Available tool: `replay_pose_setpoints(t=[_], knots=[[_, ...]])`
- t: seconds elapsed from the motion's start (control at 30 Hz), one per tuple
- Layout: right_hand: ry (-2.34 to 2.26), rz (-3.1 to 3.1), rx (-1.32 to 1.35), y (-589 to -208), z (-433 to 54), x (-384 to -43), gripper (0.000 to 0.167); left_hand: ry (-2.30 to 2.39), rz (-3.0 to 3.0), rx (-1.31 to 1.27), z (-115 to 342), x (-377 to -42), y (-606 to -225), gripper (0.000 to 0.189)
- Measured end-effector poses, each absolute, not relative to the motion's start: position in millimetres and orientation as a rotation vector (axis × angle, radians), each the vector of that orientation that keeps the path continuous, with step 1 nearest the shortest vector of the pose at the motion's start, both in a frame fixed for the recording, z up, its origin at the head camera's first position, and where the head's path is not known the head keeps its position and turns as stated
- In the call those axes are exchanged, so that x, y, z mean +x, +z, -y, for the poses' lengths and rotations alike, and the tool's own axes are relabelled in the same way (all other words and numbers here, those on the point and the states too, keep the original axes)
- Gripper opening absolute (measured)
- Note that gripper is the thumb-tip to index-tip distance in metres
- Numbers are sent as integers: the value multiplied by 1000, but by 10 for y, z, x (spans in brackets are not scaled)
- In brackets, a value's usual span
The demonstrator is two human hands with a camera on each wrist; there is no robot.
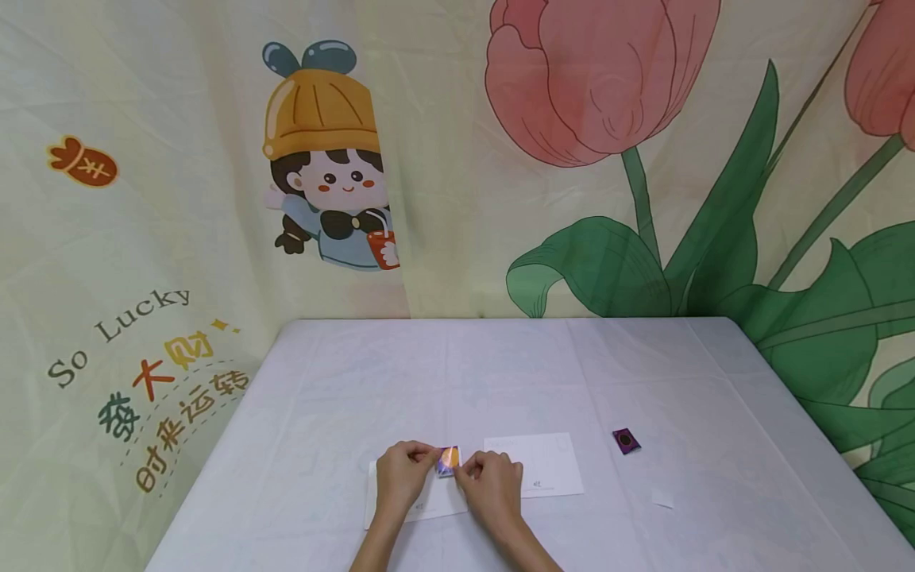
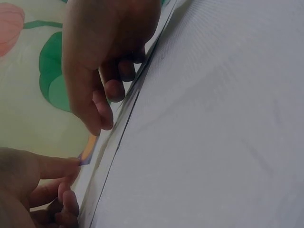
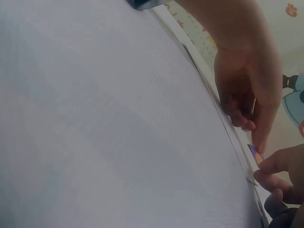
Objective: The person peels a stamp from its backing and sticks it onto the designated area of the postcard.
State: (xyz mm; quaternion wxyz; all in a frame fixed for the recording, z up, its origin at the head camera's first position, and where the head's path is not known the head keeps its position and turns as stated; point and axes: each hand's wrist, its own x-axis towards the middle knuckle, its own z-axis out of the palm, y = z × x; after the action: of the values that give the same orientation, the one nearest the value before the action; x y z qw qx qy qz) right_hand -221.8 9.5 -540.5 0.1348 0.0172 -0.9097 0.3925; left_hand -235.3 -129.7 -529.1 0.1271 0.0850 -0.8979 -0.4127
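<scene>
A small glossy square (image 1: 448, 461), purple with an orange patch, is between the two hands in the head view. My left hand (image 1: 403, 477) pinches its left edge between thumb and fingertip. At its lower right corner, my right hand (image 1: 495, 485) pinches it with thumb and index finger. Both wrist views show fingertips meeting at the square, most of which they cover. Beneath the hands lies a white card (image 1: 433, 505) with small print, partly hidden. A second white card (image 1: 546, 465) lies to the right, its left part behind the right hand.
On the white-covered table (image 1: 343, 373), a small dark purple packet (image 1: 626, 441) with a round mark lies farther right. A little white scrap (image 1: 662, 499) is nearer the front. Behind the table hangs a printed curtain (image 1: 443, 159) with tulips and a cartoon figure.
</scene>
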Motion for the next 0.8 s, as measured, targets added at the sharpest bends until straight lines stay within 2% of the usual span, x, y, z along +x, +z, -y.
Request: replay_pose_setpoints(t=[0.8], knots=[[1025,2686,82,-5408,-105,-2219,18,-1154,2627,226,1267,-2348,-5316,11]])
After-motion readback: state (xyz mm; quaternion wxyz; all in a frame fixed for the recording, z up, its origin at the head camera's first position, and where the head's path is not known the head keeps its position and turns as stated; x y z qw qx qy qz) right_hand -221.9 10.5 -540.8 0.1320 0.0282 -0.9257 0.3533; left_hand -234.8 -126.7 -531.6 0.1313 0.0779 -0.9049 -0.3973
